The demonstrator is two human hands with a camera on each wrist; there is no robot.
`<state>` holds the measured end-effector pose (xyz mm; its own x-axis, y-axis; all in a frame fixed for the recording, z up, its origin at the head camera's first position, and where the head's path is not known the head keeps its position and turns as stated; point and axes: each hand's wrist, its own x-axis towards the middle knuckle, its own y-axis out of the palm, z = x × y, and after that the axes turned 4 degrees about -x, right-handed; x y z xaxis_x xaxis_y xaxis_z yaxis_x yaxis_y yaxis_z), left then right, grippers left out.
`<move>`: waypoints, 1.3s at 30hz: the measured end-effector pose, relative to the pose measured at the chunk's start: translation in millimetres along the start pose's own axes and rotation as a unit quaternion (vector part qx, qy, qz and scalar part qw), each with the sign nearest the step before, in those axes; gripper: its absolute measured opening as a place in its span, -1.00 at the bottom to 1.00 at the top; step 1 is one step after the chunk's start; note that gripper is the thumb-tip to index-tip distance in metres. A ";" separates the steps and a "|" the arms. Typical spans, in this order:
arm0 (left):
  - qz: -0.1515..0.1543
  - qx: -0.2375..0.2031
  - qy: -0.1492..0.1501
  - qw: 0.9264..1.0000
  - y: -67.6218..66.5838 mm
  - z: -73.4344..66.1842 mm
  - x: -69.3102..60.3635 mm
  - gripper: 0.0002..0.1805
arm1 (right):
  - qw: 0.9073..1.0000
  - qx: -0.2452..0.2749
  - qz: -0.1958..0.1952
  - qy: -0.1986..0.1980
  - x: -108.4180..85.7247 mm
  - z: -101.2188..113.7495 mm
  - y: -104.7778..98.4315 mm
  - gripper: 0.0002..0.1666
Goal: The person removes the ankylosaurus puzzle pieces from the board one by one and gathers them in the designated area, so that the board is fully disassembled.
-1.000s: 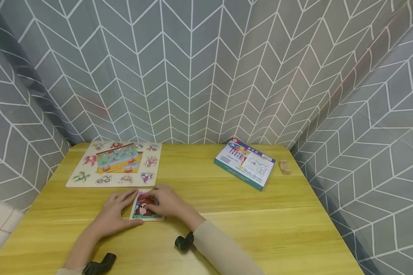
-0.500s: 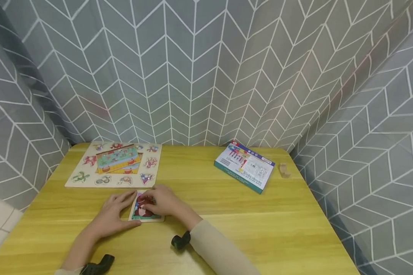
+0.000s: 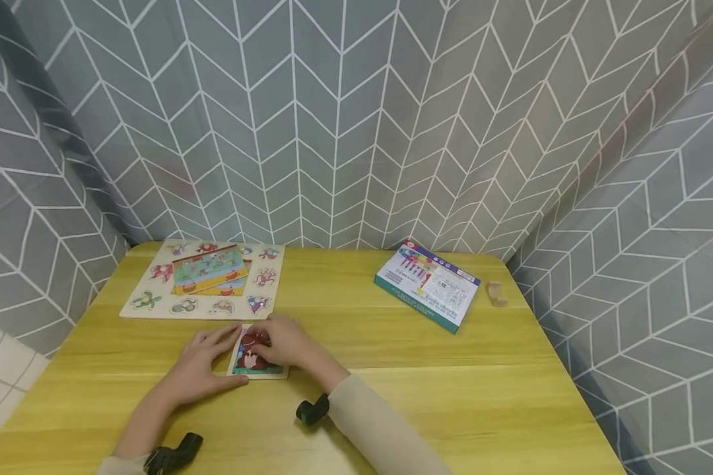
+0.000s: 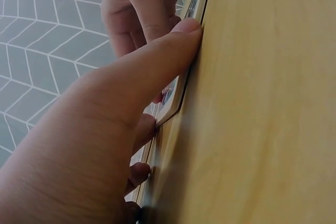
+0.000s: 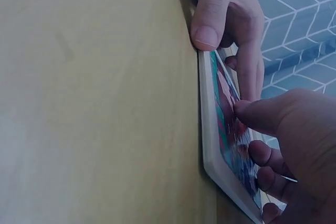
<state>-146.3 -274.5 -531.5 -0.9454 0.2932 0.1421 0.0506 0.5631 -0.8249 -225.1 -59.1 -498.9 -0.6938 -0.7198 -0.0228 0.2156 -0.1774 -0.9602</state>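
Note:
A small framed picture board with a reddish-brown figure lies flat on the table. My left hand holds its left side, thumb along the near edge and fingers at the far-left corner. From the right, my right hand rests bent fingertips on the picture; its thumb and fingers touch the surface spread apart in the right wrist view. Whether a separate piece lies between those fingertips cannot be told; the hand partly covers the picture's right side.
Behind my hands, a pale board of animal figures bears two overlapping colourful cards. A flat box lies at the back right, beside a small tan piece. Patterned curtains hang behind the wooden table.
The head view has shifted slightly. Both hands stay at the picture board, with at most slight movement of the right fingers.

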 end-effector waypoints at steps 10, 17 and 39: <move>-0.001 -0.004 0.003 1.000 1.3 0.9 3.0 0.11 | 0.999 -0.035 0.011 0.019 7.9 2.4 2.0 -0.53; 0.000 -0.007 -0.010 1.000 2.8 -0.3 2.2 0.13 | 0.999 0.004 0.016 0.033 10.4 6.0 -5.1 -0.58; -0.003 -0.019 -0.019 1.000 0.2 -2.8 3.1 0.14 | 0.995 0.074 0.015 0.062 14.6 1.9 -1.2 -0.53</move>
<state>-148.3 -271.3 -529.7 -0.9573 0.2604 0.1252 0.0564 0.5933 -0.8030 -234.1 -70.7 -497.6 -0.7629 -0.6398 -0.0931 0.3299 -0.2613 -0.9071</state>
